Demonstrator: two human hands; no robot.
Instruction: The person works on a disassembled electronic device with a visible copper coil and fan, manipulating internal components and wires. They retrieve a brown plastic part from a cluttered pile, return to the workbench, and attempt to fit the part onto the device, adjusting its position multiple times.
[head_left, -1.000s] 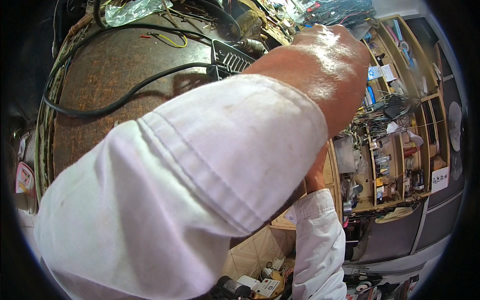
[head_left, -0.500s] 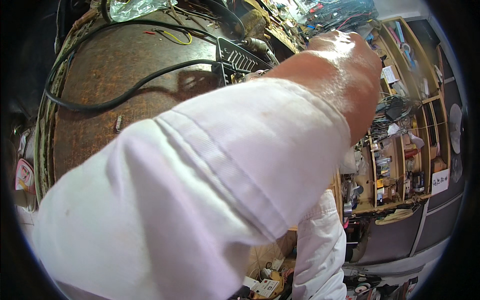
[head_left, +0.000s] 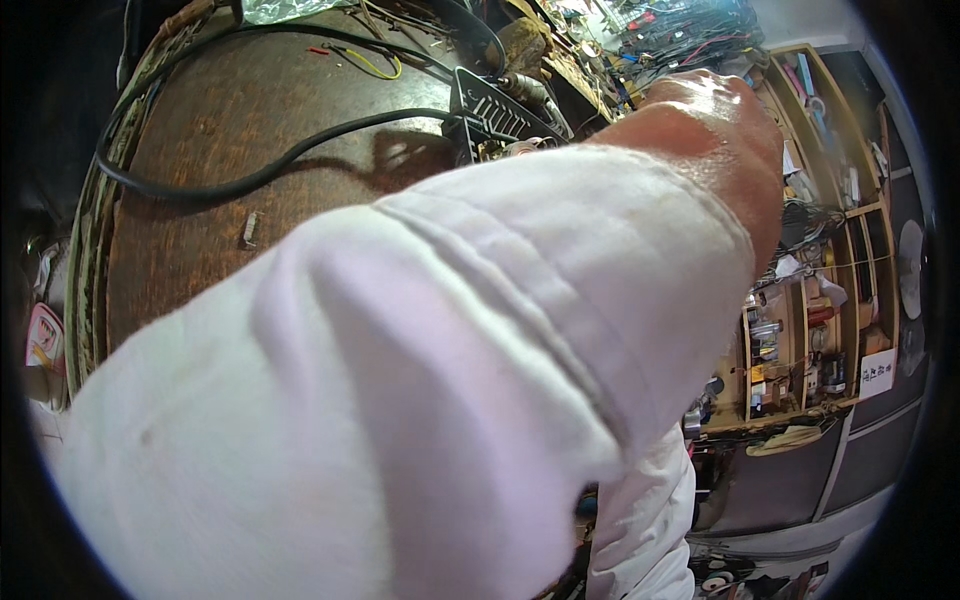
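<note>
My left arm, in a wide white sleeve (head_left: 480,330), crosses the view from lower left to upper right. At its end, my left hand (head_left: 705,115) shows only its back and wrist; the fingers and anything in them are hidden. A second white sleeve (head_left: 645,520), on my right arm, rises from the lower edge and passes behind the left one, which hides my right hand. Beside the left forearm stands a black slotted housing (head_left: 495,112) with a thick black cable (head_left: 265,178) running from it. Part of the housing is covered by the sleeve.
On the worn brown tabletop (head_left: 190,140) lie a small coil-like part (head_left: 249,229) and a yellow wire (head_left: 375,68). Clear plastic (head_left: 285,10) sits at the far edge. Wooden shelving (head_left: 800,300) full of small parts stands at right, with a bundle of cables (head_left: 690,35) beyond the hand.
My left forearm and hand have shifted slightly to the right, and the sleeve covers more of the right arm. The view has shifted a little, so the tabletop things appear farther right.
</note>
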